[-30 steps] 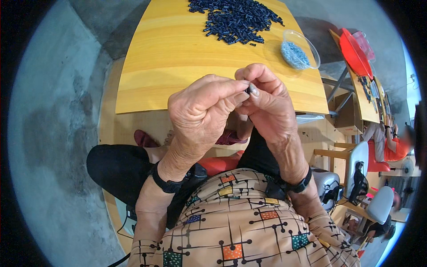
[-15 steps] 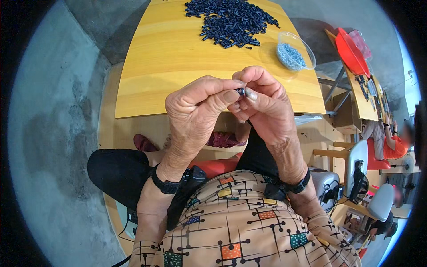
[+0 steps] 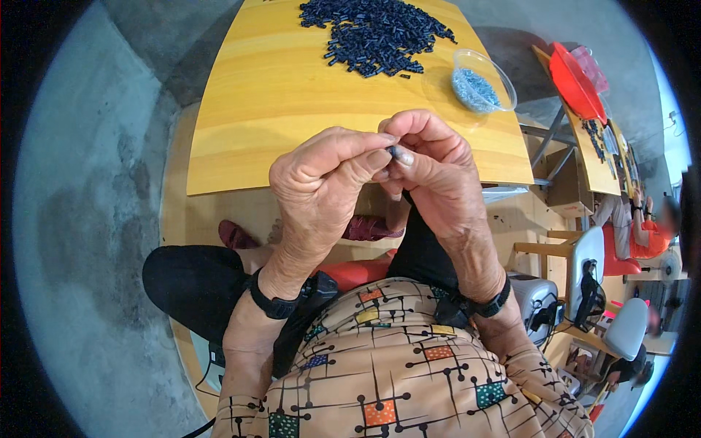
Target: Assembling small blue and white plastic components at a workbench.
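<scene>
Between my fingertips is a small black cylindrical piece, mostly covered by the thumbs. My left hand pinches it from the left with thumb and forefinger. From the other side my right hand closes thumb and fingers on the same piece. Both hands are raised by the near edge of the yellow wooden table. A heap of similar small black pieces is spread at the table's far side. Right of the heap stands a clear round bowl holding many tiny bluish-silver parts.
Along the left runs a grey wall. To the right is another table with a red basin and black pieces. Chairs, a cardboard box and a person in orange are farther right.
My fingertips have closed further over the black piece, and less of it shows. The hands stay nearly in place, and the view has shifted slightly.
</scene>
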{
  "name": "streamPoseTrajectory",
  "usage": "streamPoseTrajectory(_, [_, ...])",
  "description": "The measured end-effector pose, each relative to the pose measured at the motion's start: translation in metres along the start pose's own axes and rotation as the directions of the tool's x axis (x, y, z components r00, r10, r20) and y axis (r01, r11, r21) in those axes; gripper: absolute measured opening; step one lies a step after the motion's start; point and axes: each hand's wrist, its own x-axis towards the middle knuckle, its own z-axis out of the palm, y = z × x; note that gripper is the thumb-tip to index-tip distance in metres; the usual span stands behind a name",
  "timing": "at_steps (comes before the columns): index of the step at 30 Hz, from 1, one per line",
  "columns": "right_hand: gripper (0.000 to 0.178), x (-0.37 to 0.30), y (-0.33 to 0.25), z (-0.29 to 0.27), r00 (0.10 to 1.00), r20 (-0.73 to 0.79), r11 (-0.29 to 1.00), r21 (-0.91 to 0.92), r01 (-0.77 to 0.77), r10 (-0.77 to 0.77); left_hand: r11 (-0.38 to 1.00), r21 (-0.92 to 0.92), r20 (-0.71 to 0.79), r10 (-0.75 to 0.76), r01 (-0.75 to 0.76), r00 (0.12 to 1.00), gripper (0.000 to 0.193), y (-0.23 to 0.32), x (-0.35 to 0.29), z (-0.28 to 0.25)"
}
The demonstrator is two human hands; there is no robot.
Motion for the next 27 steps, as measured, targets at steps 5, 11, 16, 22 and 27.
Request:
streamPoseTrajectory(5, [0.017, 0.001, 0.001, 0.0, 0.99, -0.023, 0.986, 0.098, -0.133, 0.136, 1.0, 0.016, -0.018, -0.021, 0.021, 1.0, 0.012, -0.009, -0.005, -0.002])
streamPoseTrajectory(11, [0.017, 0.003, 0.002, -0.002, 0.994, 0.004, 0.988, 0.107, -0.107, 0.108, 0.946, -0.246, -0.048, -0.23, 0.211, 0.972, 0.011, -0.005, -0.004, 0.003])
streamPoseTrajectory(16, [0.016, 0.003, 0.0, -0.004, 0.996, -0.01, 0.993, 0.071, -0.09, 0.091, 0.96, -0.217, -0.05, -0.193, 0.178, 0.98, 0.011, -0.009, -0.004, 0.005])
streamPoseTrajectory(22, [0.016, 0.003, -0.002, -0.006, 0.994, -0.019, 0.994, 0.038, -0.106, 0.107, 0.952, -0.232, -0.029, -0.211, 0.199, 0.977, 0.012, -0.009, -0.005, 0.007])
streamPoseTrajectory(27, [0.017, 0.017, -0.045, -0.027, 0.987, -0.065, 0.879, -0.467, 0.098, -0.144, 0.906, -0.317, -0.067, -0.317, 0.281, 0.946, 0.019, -0.018, -0.01, 0.003])
